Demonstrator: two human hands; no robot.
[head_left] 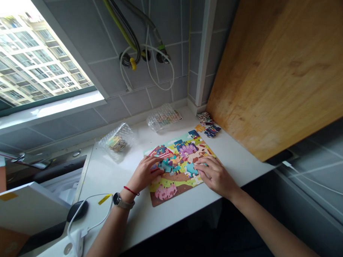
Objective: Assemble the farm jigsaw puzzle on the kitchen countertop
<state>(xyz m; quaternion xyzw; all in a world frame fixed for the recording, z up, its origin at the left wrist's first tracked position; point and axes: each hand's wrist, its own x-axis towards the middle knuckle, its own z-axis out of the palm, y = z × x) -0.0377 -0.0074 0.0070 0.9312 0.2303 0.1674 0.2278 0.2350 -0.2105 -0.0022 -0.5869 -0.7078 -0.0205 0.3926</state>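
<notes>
Two hands over a half-covered jigsaw board

The jigsaw board (176,178) lies near the front edge of the counter (234,160), turned askew to it. The right hand (216,175) has its fingertips at a teal piece (191,169) on the board's right part; whether they pinch it or merely press it, I cannot tell. The left hand (147,170) curves over the board's left edge beside other teal pieces (166,165), and its grip is hidden too.

To seat the piece well, it seems best to match its tabs and colours to the neighbours, keep it flat, then push evenly with the fingertips; the left hand could steady the board so nothing skids. Forcing a tilted piece might bend a tab.

The board is brightly printed: a red barn towards its back left, a purple creature (186,148) towards its back, and a pink pig (166,191) at its front left, above a brown strip. Several pieces look raised and overlapping.
</notes>
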